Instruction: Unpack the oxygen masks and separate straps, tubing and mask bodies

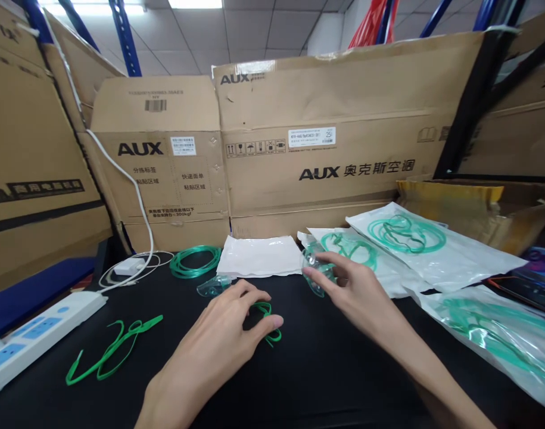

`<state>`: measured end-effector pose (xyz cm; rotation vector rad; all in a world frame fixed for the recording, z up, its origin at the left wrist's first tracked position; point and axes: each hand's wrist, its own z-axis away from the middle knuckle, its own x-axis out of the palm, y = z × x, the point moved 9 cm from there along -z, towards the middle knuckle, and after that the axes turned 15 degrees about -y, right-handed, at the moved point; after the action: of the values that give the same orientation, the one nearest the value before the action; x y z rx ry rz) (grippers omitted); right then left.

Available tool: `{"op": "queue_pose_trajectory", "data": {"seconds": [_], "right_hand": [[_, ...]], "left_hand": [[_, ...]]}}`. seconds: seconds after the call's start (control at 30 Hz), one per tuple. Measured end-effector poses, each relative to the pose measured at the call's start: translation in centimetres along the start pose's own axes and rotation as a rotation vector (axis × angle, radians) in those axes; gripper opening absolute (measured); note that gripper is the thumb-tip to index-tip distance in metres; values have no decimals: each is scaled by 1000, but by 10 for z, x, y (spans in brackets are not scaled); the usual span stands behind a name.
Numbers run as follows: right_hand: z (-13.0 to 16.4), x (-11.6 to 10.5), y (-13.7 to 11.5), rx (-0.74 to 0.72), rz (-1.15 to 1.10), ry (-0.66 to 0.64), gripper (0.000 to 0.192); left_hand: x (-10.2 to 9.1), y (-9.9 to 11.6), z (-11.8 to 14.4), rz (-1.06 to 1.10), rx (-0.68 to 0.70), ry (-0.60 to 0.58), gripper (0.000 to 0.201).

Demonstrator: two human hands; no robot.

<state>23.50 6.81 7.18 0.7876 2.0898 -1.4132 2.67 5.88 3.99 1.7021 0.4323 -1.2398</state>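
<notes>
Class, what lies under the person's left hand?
A thin green strap pokes out from under the left hand on the black table. The rest of it is covered by the fingers.

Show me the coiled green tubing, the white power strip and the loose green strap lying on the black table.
coiled green tubing (195, 261), head view, on the coil's loops.
white power strip (40, 333), head view, on its top face.
loose green strap (114, 351), head view, on its middle loop.

place: warehouse packing bench | evidence: AUX cartons (326, 149), blue racking (124, 36), bagged tubing (428, 244)
</notes>
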Motion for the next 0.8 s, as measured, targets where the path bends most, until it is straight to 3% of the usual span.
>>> {"op": "queue_pose_trajectory", "data": {"seconds": [0.13, 0.33, 0.47, 0.57, 0.67, 0.73, 0.8], "right_hand": [[-4, 20, -3, -55, 29, -73, 43], [-8, 33, -4, -86, 84, -86, 41], [-10, 33, -6, -131, 127, -60, 39], [-12, 32, -3, -161, 161, -35, 42], [-14, 31, 0, -175, 183, -19, 45], [-14, 31, 0, -187, 182, -12, 44], [-13, 31, -1, -203, 169, -12, 43]], "left_hand": [[22, -8, -2, -43, -74, -87, 57], [37, 16, -3, -36, 64, -194, 14], [32, 26, -2, -41, 100, -140, 8], [14, 27, 1, 15, 122, -38, 9], [-25, 26, 13, 107, 182, 134, 8], [-56, 16, 28, 123, 184, 255, 9], [-84, -7, 46, 74, 95, 344, 15]]}}
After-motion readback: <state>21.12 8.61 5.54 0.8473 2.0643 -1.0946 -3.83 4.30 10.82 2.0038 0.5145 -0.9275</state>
